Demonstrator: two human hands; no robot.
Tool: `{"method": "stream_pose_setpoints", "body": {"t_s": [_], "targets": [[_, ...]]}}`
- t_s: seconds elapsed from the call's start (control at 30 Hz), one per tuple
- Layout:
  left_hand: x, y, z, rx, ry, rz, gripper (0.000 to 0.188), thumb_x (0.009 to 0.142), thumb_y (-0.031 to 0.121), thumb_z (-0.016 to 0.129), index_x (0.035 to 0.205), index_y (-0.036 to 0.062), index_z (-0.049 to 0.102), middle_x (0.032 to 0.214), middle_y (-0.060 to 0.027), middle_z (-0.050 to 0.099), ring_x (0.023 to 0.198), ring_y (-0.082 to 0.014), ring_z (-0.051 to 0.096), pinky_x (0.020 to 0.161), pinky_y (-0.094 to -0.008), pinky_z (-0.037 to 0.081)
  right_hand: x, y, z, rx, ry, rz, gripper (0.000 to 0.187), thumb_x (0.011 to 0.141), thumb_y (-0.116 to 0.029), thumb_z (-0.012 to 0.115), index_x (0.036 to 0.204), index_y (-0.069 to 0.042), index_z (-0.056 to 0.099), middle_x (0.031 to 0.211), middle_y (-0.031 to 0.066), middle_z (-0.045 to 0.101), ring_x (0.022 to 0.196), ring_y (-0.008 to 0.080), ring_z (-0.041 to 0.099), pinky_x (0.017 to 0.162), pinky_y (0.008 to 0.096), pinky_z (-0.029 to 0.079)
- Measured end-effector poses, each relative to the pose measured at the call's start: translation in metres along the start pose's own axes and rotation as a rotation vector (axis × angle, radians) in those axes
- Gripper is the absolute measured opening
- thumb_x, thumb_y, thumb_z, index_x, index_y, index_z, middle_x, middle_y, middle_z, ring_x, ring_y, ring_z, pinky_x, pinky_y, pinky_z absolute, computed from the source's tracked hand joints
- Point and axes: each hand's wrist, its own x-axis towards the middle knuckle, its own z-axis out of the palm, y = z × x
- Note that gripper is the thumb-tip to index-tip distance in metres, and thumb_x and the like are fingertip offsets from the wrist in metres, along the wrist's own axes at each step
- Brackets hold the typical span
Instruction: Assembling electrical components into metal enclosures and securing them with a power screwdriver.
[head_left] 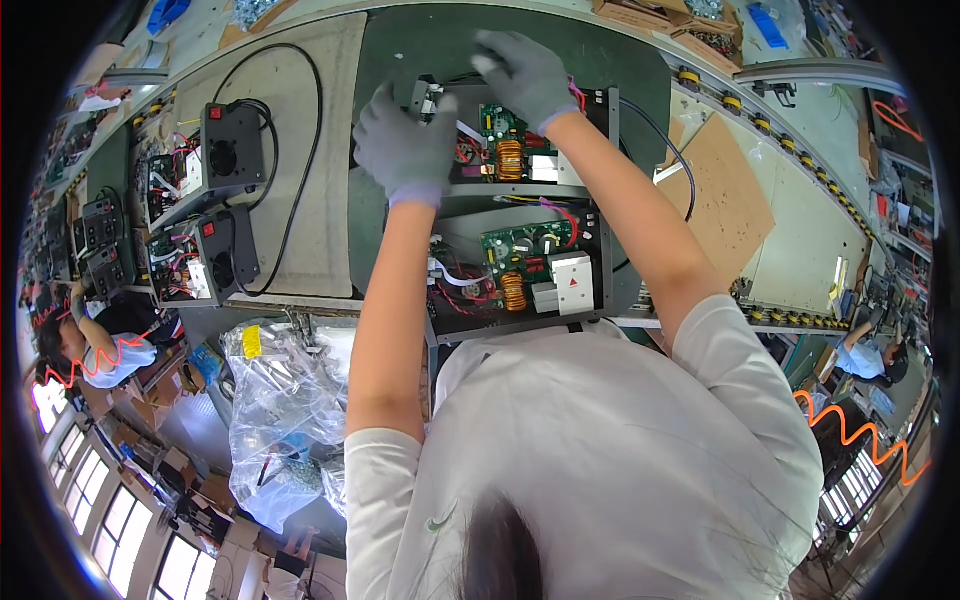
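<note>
While the far open chassis (530,189) lies on the dark green work surface (420,40), its circuit board (497,121) showing, the gloved left hand (405,145) is at its left end, thumb and fingers wide around a small black-and-silver part (428,95); the gloved right hand (530,80) reaches over its far side, fingers half bent, any hold impossible to tell. A second open chassis (603,262) sits just nearer the person.
</note>
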Motion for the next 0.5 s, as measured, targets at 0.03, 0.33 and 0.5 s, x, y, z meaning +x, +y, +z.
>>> {"method": "stream_pose_setpoints", "body": {"t_s": [0.03, 0.33, 0.5], "targets": [[0.008, 0.01, 0.004, 0.232, 0.023, -0.005, 0.071, 0.072, 0.046, 0.074, 0.13, 0.0081, 0.057, 0.126, -0.0126, 0.06, 0.119, -0.0344, 0.054, 0.098, -0.0483, 0.042, -0.005, 0.002, -0.007, 0.004, 0.047, 0.082, 0.032, 0.089, -0.027, 0.067, 0.12, -0.018, 0.068, 0.106, 0.0094, 0.069, 0.096, 0.0325, 0.066, 0.083, 0.0423, 0.054], [0.027, 0.019, 0.027, 0.419, -0.101, -0.088, 0.054, 0.071, 0.049, 0.079, 0.106, 0.0112, 0.063, 0.111, -0.008, 0.065, 0.111, -0.0296, 0.059, 0.093, -0.0447, 0.044, -0.035, 0.014, -0.025, 0.05, 0.144, 0.232, 0.022, 0.09, -0.022, 0.066, 0.109, -0.013, 0.072, 0.1, 0.0115, 0.071, 0.09, 0.0315, 0.069, 0.08, 0.0379, 0.055], [0.027, 0.013, 0.033, 0.341, 0.003, -0.008, 0.046, 0.072, 0.046, 0.079, 0.098, 0.0108, 0.064, 0.105, -0.0077, 0.066, 0.108, -0.0297, 0.06, 0.093, -0.0446, 0.043, -0.034, 0.013, -0.024, 0.069, 0.14, 0.227, 0.021, 0.09, -0.021, 0.066, 0.109, -0.013, 0.072, 0.1, 0.0117, 0.071, 0.09, 0.0313, 0.069, 0.08, 0.0377, 0.055]]}}
